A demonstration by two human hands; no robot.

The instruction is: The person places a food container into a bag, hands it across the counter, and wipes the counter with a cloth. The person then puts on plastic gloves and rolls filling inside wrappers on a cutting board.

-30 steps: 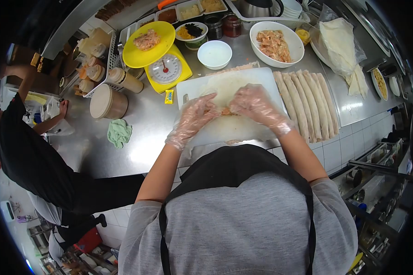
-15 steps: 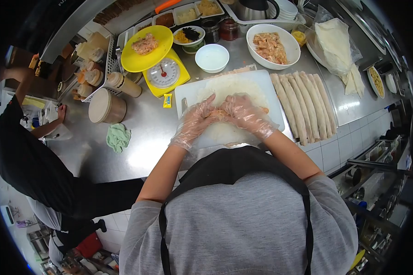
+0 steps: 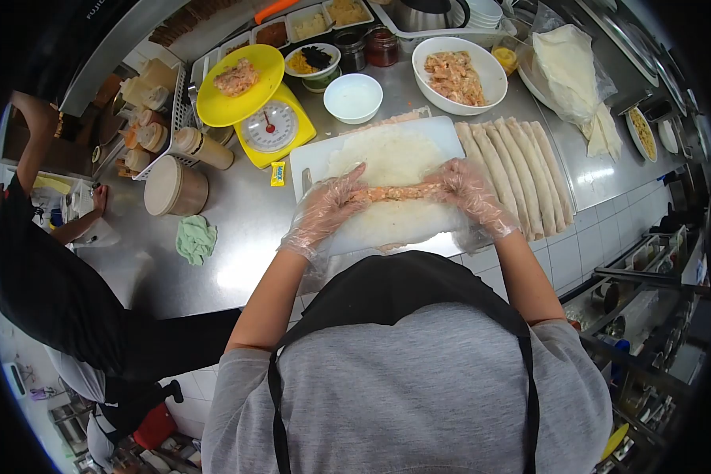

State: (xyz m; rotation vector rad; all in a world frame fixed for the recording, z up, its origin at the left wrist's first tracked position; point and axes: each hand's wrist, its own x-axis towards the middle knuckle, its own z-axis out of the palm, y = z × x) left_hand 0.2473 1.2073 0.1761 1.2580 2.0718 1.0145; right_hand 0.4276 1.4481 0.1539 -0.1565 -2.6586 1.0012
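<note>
A long strip of minced meat filling [image 3: 395,193] lies across a thin whitish wrapper sheet [image 3: 383,154] on the white cutting board [image 3: 445,133]. My left hand [image 3: 332,204], in a clear plastic glove, has its fingers curled around the left end of the strip. At the right end, my right hand [image 3: 472,192], gloved likewise, grips the filling with its fingertips. Part of each end is hidden by the fingers. To the right of the board lie several long pale rolls [image 3: 509,162] side by side.
A yellow scale [image 3: 270,126] carries minced meat on its pan. Beyond the board stand a bowl of whitish liquid [image 3: 353,98] and a bowl of meat mixture [image 3: 460,75]. A lidded tub [image 3: 176,186] and green cloth [image 3: 195,238] are at left. A co-worker [image 3: 47,268] stands left.
My hands have moved apart, the right one outward to the right. The filling between them now shows as a long strip instead of a clump. The view has shifted slightly.
</note>
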